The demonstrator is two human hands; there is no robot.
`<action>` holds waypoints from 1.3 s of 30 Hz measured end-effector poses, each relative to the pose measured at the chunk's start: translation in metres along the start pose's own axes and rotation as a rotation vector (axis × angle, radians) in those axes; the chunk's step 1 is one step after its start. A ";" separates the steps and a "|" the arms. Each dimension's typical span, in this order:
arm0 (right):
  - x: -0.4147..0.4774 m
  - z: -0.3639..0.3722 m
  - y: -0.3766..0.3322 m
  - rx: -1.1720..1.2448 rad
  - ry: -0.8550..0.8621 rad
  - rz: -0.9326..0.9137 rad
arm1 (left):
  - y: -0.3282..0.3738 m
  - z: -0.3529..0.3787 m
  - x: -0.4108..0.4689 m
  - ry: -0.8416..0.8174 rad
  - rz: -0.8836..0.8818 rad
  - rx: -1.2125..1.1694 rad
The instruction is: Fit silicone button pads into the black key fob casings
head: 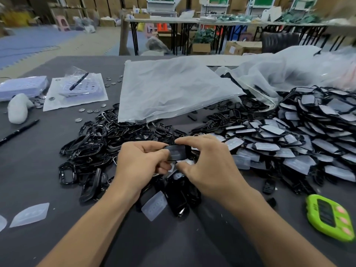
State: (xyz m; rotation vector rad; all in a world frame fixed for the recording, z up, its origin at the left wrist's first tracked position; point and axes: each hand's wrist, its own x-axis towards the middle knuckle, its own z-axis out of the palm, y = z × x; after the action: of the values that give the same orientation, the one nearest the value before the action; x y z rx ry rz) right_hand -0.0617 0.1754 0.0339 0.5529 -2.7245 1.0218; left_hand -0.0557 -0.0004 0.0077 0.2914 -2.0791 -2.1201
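Note:
Both hands hold one black key fob casing above the dark table, a translucent silicone pad showing in its opening. My left hand grips the casing's left end with curled fingers. My right hand pinches its right end between thumb and fingers. A heap of empty black casing frames lies to the left. To the right spreads a large heap of casings with pads fitted. Loose silicone pads lie near my forearms.
A green timer sits at the right near the table's front. A frosted plastic bag lies behind the heaps, with more bags at the back right. Pens, small metal discs and purple trays occupy the far left.

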 end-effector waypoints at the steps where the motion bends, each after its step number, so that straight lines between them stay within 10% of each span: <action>1: 0.000 -0.002 -0.001 -0.030 -0.006 -0.006 | -0.001 0.002 -0.001 -0.016 0.018 0.023; 12: 0.053 -0.103 0.060 -0.333 -0.157 0.300 | 0.003 0.000 -0.007 0.251 0.325 0.650; 27: 0.129 -0.003 0.050 -0.513 -0.279 0.069 | -0.007 -0.031 0.015 0.174 0.319 1.008; 33: 0.123 -0.005 0.038 -0.266 -0.028 0.183 | -0.003 -0.034 0.014 0.264 0.324 0.829; 39: 0.085 0.035 0.004 0.468 0.015 0.251 | 0.003 -0.039 0.014 0.400 0.460 0.658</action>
State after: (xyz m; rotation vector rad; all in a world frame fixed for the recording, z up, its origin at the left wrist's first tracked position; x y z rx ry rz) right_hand -0.1422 0.1319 0.0301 0.2627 -2.5847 1.7379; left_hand -0.0593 -0.0414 0.0101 0.2496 -2.2410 -0.9956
